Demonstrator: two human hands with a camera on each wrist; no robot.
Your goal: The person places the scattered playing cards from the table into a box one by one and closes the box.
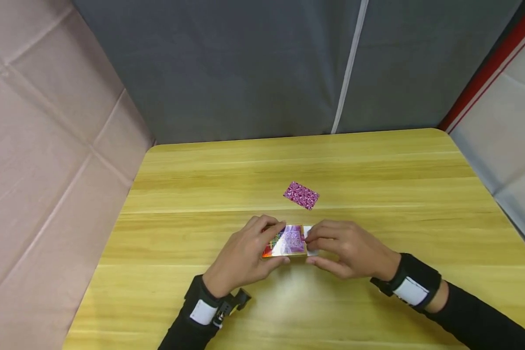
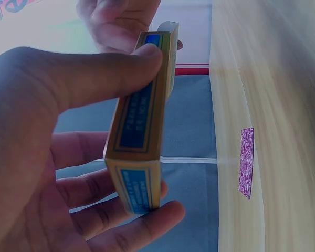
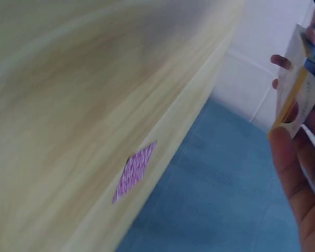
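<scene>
A small shiny card box [image 1: 292,241], purple, gold and red on its upper face, is held low over the table. My left hand [image 1: 247,253] grips its left part, the thumb [image 2: 139,60] along one narrow blue-and-gold side and the fingers opposite. At the right end, a white end flap [image 3: 306,100] stands open. My right hand [image 1: 347,248] pinches the box at this open end, its fingertips by the flap. What lies inside the box is hidden. Beyond the hands, a pink-and-white patterned card [image 1: 302,195] lies flat on the table.
The yellow wood-grain table [image 1: 210,194] reaches back to a grey curtain [image 1: 245,73] with a pale vertical strip. Light cloth walls [image 1: 39,170] stand at left and right. Each wrist wears a black strap [image 1: 413,282].
</scene>
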